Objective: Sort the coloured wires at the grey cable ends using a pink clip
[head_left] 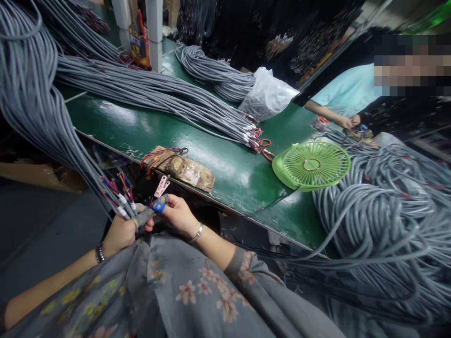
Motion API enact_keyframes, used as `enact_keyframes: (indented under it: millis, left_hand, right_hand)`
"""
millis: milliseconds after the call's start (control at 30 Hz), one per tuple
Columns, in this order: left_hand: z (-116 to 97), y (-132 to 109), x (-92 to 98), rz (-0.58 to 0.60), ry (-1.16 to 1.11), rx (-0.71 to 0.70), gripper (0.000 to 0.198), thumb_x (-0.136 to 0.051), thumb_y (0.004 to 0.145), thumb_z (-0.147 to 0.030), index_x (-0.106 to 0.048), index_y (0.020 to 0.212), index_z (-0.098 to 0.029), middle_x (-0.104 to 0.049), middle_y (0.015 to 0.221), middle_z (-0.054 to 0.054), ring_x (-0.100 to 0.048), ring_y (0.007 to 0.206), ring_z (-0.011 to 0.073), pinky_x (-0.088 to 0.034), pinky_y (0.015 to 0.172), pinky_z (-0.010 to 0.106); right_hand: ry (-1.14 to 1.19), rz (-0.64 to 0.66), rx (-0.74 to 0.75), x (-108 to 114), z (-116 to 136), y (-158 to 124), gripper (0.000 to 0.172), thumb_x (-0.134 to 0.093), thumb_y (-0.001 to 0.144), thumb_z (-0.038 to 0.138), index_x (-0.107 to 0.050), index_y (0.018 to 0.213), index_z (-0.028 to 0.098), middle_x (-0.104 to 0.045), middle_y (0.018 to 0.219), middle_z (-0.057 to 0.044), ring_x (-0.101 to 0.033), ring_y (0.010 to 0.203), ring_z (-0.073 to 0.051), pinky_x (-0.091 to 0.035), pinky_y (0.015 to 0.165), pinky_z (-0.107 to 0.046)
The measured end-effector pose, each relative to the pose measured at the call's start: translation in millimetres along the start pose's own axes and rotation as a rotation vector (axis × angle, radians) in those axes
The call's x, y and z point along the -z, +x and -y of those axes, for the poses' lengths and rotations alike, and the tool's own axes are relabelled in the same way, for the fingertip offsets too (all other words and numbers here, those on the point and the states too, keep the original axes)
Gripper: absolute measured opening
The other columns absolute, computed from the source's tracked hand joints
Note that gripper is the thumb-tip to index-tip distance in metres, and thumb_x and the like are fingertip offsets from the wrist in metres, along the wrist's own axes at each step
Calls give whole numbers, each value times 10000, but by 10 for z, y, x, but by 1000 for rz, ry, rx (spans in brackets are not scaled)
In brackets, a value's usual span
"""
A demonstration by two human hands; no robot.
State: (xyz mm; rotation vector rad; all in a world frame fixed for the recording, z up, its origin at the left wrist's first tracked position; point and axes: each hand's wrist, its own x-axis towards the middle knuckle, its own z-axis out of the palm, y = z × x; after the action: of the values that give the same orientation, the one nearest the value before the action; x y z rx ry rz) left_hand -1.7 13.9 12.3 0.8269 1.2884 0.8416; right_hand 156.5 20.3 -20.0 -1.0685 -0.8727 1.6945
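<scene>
My left hand (pixel 121 234) is closed around a grey cable close to my lap, its fingers partly wrapped in grey tape. My right hand (pixel 179 217) pinches at the same spot, with blue tape on the thumb; the small piece between its fingertips is hard to make out. Dark, thin wire ends show just beyond the fingers. Beside my left hand hang several grey cables (pixel 92 171) with white bands and loose red and blue wire ends (pixel 121 188). A pink clothespin (pixel 162 186) stands at the table edge, just above my right hand.
On the green table (pixel 232 169) lie a taped block (pixel 192 173), a long cable bundle (pixel 158 94) and a green fan (pixel 312 164). Coiled cables (pixel 380 206) heap at the right. A plastic bag (pixel 268 96) covers another bundle's end. A co-worker (pixel 347 91) handles wires across the table.
</scene>
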Motion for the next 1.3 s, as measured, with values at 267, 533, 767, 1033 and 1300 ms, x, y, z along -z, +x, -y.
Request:
enact_keyframes:
  millis: [267,533,767,1033,1300]
  left_hand:
    - [-1,10,16,3,-45,-2,392,-974,442,-424,-685,551,-183,-651,484,-3,-573,440,118,-496,463,214]
    - [195,94,130,33,-69,-14,412,-955,537,-479,-685,578,-171,-656,525,1,-577,475,115,-507,481,216]
    - [141,78,108,18,-80,10,401,-978,463,-419,-677,570,-178,-648,502,-10,-557,443,110,-489,464,217]
    - [-6,3,32,-64,-124,26,378,-977,390,-358,-696,565,-177,-655,485,-4,-567,442,118,-485,465,218]
    - [-21,-6,84,68,-52,2,414,-976,448,-464,-680,499,-179,-622,462,-1,-522,427,102,-438,437,212]
  right_hand:
    - [133,-29,-57,-8,-23,23,535,-993,510,522,-607,704,206,-583,582,64,-460,512,-84,-425,530,-241]
    - [246,31,-152,72,9,52,502,-946,595,542,-611,759,206,-593,648,50,-430,521,-78,-446,504,-224]
    - [127,60,-119,61,27,14,546,-977,548,548,-622,774,201,-590,649,53,-468,537,-84,-461,537,-241]
    - [-8,97,-19,31,23,-53,533,-994,510,514,-621,716,193,-594,651,51,-499,584,-90,-449,601,-249]
    - [68,100,-119,60,21,-6,545,-958,554,576,-632,770,197,-610,662,51,-521,579,-97,-483,591,-252]
